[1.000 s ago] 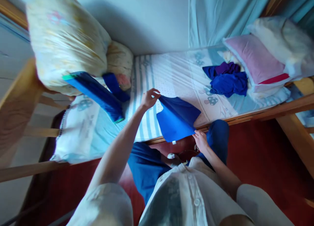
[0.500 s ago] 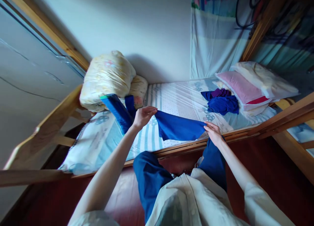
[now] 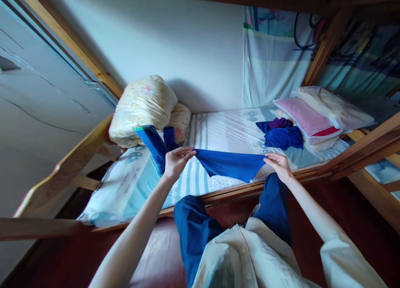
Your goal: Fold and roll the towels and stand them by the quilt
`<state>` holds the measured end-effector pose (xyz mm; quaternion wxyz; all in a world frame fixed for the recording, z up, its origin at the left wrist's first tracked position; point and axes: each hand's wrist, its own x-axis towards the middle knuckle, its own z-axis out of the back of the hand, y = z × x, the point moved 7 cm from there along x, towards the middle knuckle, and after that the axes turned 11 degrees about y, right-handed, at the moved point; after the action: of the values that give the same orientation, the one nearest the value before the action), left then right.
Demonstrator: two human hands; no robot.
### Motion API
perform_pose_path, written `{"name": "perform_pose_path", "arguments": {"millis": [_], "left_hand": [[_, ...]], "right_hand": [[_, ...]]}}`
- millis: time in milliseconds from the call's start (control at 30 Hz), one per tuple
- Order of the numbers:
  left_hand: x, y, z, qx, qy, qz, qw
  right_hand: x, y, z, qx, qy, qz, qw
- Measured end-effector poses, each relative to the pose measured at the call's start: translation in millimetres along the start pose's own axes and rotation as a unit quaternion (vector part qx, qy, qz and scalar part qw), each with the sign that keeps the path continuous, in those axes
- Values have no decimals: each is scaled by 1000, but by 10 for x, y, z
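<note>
Blue cloth: since the earlier frames we have drawn it wider and brought its top edge (image 3: 231, 153) nearly level; it now hangs between our hands near the middle of the frame, in front of the bed.
Left hand: ours (image 3: 177, 162) is closed in a pinch on the cloth's upper left corner.
Right hand: ours (image 3: 279, 165) pinches its upper right corner, so our hands are well apart.
Bed: below and behind the cloth we see a striped and dotted sheet (image 3: 218, 127), with a wooden rail (image 3: 231, 195) along the near edge.
Left of centre: a long blue bundle (image 3: 152, 144) with a green edge leans on a puffy floral bundle (image 3: 143, 107); a blue strip (image 3: 169, 137) lies just beside it.
Right of centre: we have a crumpled blue heap (image 3: 284, 138) with purple fabric (image 3: 280, 122), near a pink pillow (image 3: 304, 115).
Upper right: a pale curtain (image 3: 265, 67) hangs by the wall (image 3: 187, 50).
Bottom: our blue trousers (image 3: 193, 225) show above a red floor (image 3: 159, 254).
</note>
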<state>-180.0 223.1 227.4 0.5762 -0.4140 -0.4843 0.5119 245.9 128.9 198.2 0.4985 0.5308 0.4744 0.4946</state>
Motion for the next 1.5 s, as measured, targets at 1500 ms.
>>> {"name": "perform_pose_path", "arguments": {"millis": [1500], "left_hand": [[-311, 2376, -586, 217, 100, 211, 948]], "right_hand": [[894, -2043, -296, -231, 47, -153, 960]]}}
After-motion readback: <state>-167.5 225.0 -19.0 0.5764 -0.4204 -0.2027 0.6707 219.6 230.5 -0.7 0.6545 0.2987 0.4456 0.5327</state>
